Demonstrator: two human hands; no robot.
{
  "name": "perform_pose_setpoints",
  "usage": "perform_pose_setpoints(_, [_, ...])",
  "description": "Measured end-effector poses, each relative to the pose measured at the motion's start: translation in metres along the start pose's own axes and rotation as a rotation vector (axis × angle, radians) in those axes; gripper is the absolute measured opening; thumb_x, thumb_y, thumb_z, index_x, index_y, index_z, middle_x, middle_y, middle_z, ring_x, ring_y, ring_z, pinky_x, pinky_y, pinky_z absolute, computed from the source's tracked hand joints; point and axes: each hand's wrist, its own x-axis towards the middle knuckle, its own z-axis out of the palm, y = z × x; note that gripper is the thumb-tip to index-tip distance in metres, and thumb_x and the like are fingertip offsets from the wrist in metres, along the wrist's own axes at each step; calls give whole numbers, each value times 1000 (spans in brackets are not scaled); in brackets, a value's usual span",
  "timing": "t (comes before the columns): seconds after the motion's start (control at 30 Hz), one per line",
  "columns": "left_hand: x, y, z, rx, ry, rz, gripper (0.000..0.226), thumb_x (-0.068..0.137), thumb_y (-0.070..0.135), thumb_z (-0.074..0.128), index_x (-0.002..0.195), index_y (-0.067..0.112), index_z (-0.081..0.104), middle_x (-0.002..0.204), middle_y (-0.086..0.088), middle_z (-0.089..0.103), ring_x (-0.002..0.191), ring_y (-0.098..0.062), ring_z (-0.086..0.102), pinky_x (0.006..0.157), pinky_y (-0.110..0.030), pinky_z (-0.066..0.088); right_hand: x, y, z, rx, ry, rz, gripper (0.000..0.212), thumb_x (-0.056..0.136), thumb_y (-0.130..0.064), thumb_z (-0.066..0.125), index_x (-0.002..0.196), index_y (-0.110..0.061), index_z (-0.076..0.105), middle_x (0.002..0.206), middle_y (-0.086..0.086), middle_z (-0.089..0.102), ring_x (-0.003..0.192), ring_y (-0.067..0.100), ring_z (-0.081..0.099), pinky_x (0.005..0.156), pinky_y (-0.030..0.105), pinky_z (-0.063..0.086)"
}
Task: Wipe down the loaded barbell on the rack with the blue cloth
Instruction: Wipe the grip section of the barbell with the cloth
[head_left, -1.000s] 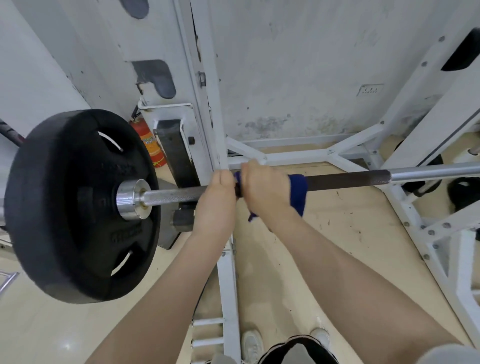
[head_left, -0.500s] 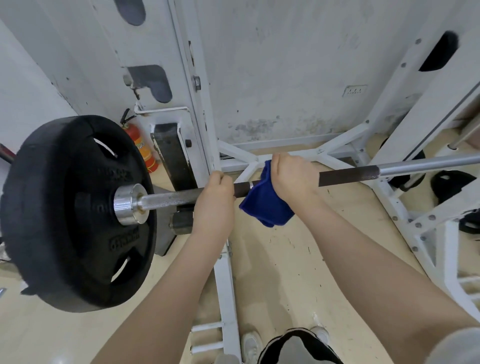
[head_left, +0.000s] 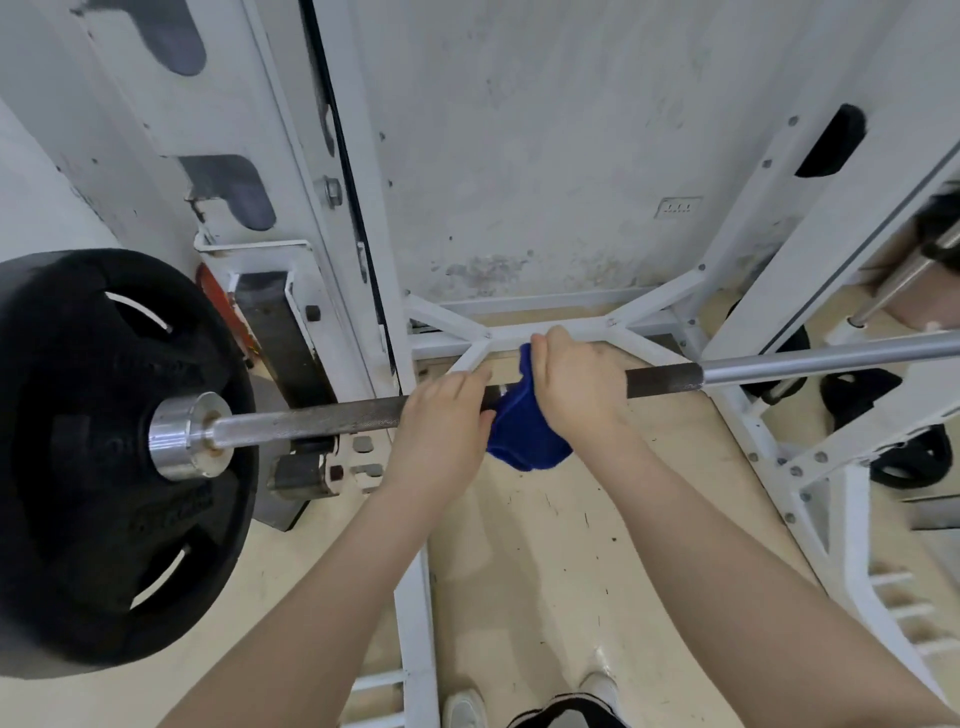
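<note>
Left hand (head_left: 441, 436) grips the bar (head_left: 322, 423) bare, fingers curled over it. Right hand (head_left: 576, 387) just beside it grips the bar through the cloth (head_left: 522, 434), which bunches and hangs below between both hands. Plate (head_left: 104, 457) sits well outboard of the left grip; rack (head_left: 358, 218) upright stands behind it.
</note>
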Motion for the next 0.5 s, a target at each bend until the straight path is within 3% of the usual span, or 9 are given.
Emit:
perform_pose_setpoints(0.07, [3, 6, 2, 6, 12, 16, 23, 87, 13, 51, 110, 11, 56, 103, -6, 61, 99, -27, 54, 88, -32, 36, -5, -13, 5, 32, 107, -117, 16, 78, -12, 67, 66, -10, 56, 49, 4, 52, 33, 24, 46, 45, 25, 29])
perform_pose_setpoints(0.17, [10, 16, 6, 1, 15, 60, 22, 84, 14, 54, 104, 10, 60, 102, -6, 63, 97, -27, 54, 88, -32, 36, -5, 17, 10, -74, 75, -73, 31, 80, -15, 32, 57, -15, 54, 41, 0, 40, 31, 20, 34, 66, 30, 39])
perform_pose_setpoints(0.23, [14, 25, 10, -38, 28, 74, 29, 85, 19, 56, 113, 12, 58, 110, -3, 61, 104, -24, 50, 95, -31, 33, -4, 46, 6, -44, 196, -3, 34, 80, -18, 27, 53, -13, 48, 36, 2, 43, 33, 22, 39, 74, 31, 32])
perform_pose_setpoints(0.3, [15, 34, 14, -74, 25, 80, 28, 87, 22, 55, 114, 14, 58, 112, -1, 59, 106, -23, 48, 97, -31, 31, -7, 77, 7, -23, 277, 66, 36, 83, -19, 30, 52, -11, 46, 36, 6, 45, 35, 23, 43, 72, 33, 28])
perform_pose_setpoints(0.37, [16, 39, 19, -77, 23, 90, 24, 87, 22, 55, 109, 13, 59, 108, -2, 60, 103, -23, 50, 94, -31, 34, -7, 99, 6, -8, 258, 168, 39, 88, -19, 31, 55, -8, 48, 39, 8, 48, 39, 25, 46, 74, 33, 30])
perform_pose_setpoints(0.43, [15, 40, 22, -80, 22, 80, 23, 87, 20, 56, 108, 12, 60, 105, -2, 60, 100, -23, 52, 93, -32, 36, -8, 106, 3, 37, 93, 281, 37, 92, -18, 25, 70, -6, 52, 55, 9, 55, 53, 27, 51, 81, 34, 36])
perform_pose_setpoints(0.5, [14, 40, 22, -83, 31, 55, 26, 88, 19, 55, 112, 11, 59, 107, -3, 60, 104, -23, 51, 96, -32, 36, -9, 109, 2, 345, 93, 408, 24, 96, -15, 28, 89, -7, 50, 75, 6, 55, 66, 23, 51, 74, 32, 40])
